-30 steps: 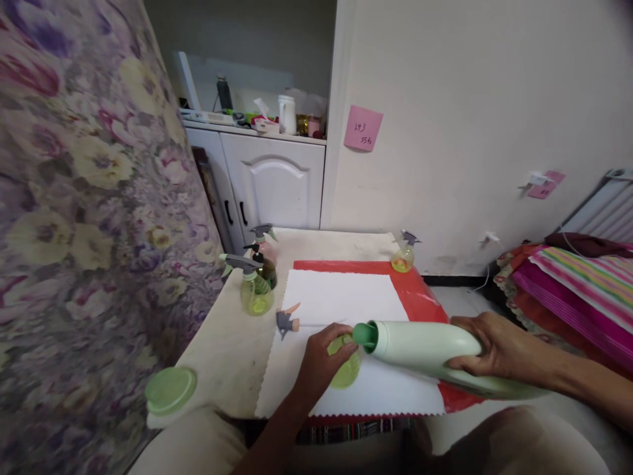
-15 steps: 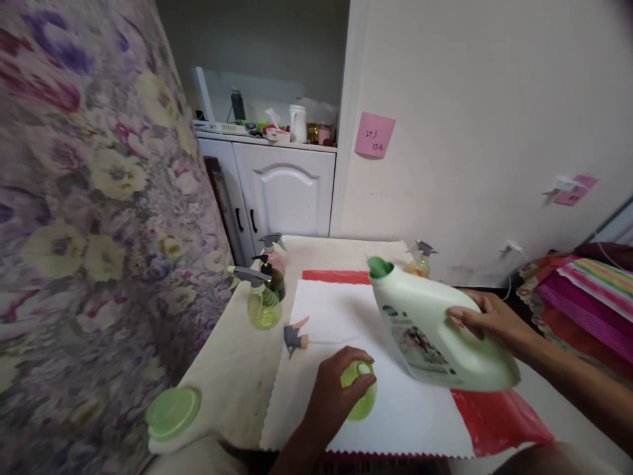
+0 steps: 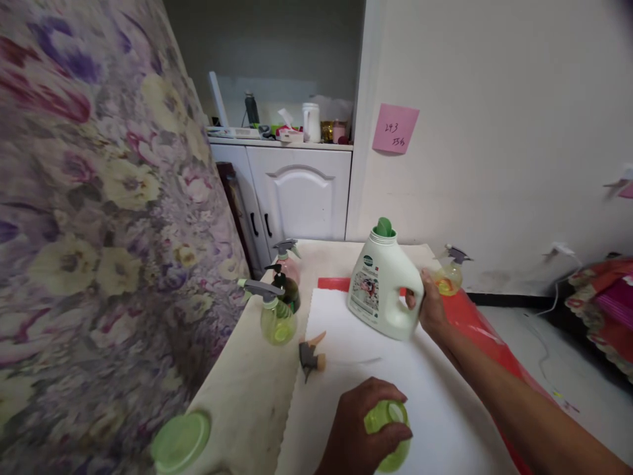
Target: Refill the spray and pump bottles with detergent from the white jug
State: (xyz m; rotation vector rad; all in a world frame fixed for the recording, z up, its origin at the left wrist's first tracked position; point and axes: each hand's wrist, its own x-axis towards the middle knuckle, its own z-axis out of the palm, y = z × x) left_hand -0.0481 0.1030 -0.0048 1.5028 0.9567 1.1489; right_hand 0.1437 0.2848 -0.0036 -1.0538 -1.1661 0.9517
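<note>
My right hand (image 3: pixel 429 305) is wrapped round the handle of a pale green detergent jug (image 3: pixel 376 280). The jug is nearly upright at the back of the white sheet, its green spout uncapped; whether its base touches the sheet I cannot tell. Low in view, my left hand (image 3: pixel 368 422) grips a small yellow-green bottle (image 3: pixel 390 452) whose neck has no sprayer on it. A grey and tan spray head (image 3: pixel 311 358) with a thin clear tube lies on the white sheet (image 3: pixel 346 373), left of the bottle.
At the table's left edge stand a yellow-green spray bottle (image 3: pixel 277 324), a dark pump bottle (image 3: pixel 291 290) and a pink spray bottle (image 3: pixel 289 267). Another spray bottle (image 3: pixel 449 278) is at the back right. A green-lidded container (image 3: pixel 180 441) sits front left, near a floral curtain (image 3: pixel 109 231).
The jug has swung from tilted to nearly upright and moved back on the table with my right hand. My left hand still holds the small bottle. The view has turned slightly right.
</note>
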